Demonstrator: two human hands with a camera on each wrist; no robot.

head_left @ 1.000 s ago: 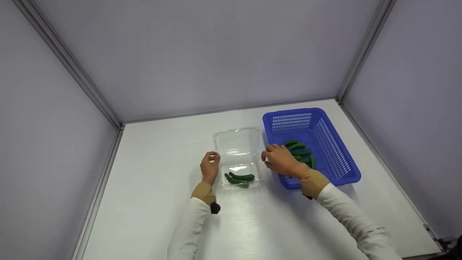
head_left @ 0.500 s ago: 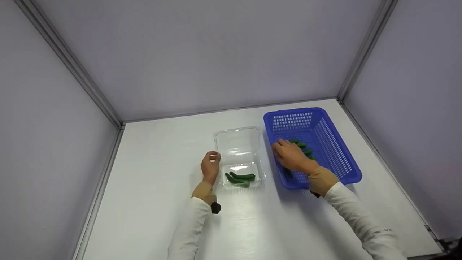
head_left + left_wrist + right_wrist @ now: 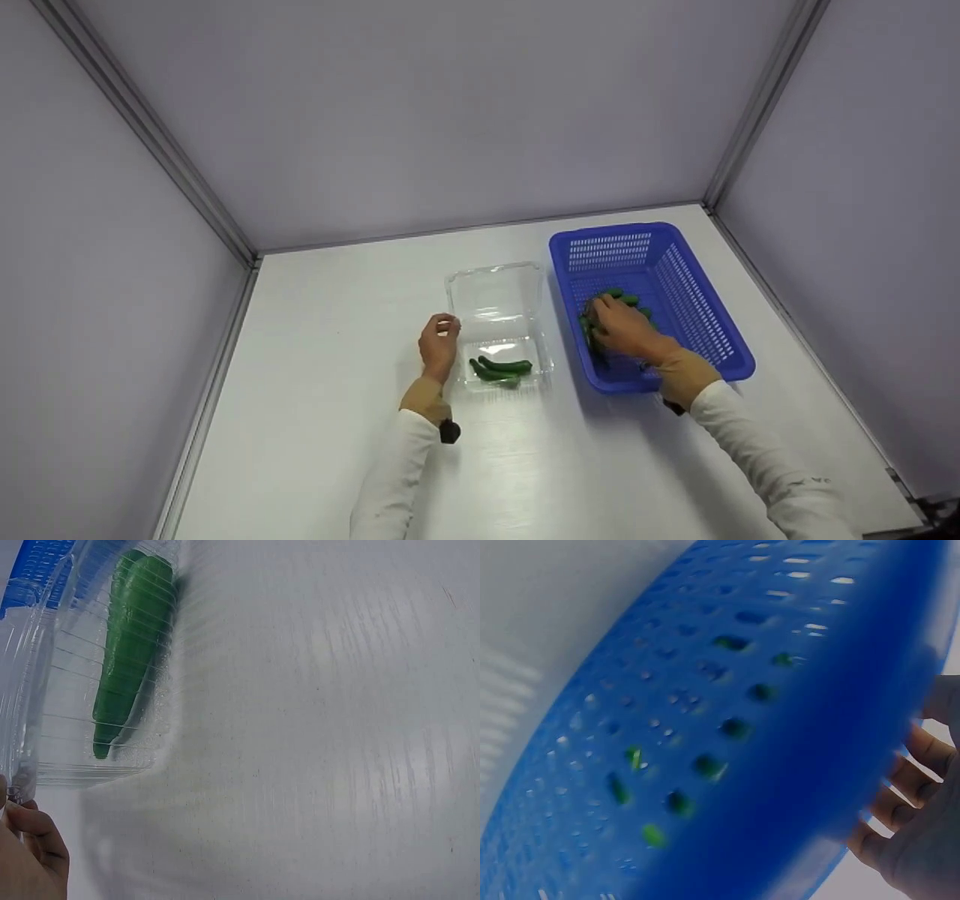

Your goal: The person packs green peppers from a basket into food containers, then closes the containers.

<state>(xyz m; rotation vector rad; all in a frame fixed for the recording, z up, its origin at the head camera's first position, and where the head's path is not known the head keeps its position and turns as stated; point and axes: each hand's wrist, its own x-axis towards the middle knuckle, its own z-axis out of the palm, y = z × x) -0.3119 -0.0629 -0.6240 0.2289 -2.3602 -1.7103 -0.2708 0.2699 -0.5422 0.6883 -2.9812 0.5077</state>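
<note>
- Desk (image 3: 315, 360): white, carries everything; basket on the right, container left of it, each apparently set within reach of one hand.
- Blue basket (image 3: 694, 300): upright, just beside container, presumably for a short reach.
- Clear container (image 3: 495, 289): lid half folded back to the far side, leaving near half accessible.
- Right hand (image 3: 626, 328): down inside basket, fingertips among the vegetables; cannot tell if it grasps one.
- Left hand (image 3: 438, 349): pinching container's left edge, likely steadying light plastic.
- Green vegetables (image 3: 630, 300): loose along basket's left part; others (image 3: 506, 367) side by side in container's near half, probably lined up to fit.
</note>
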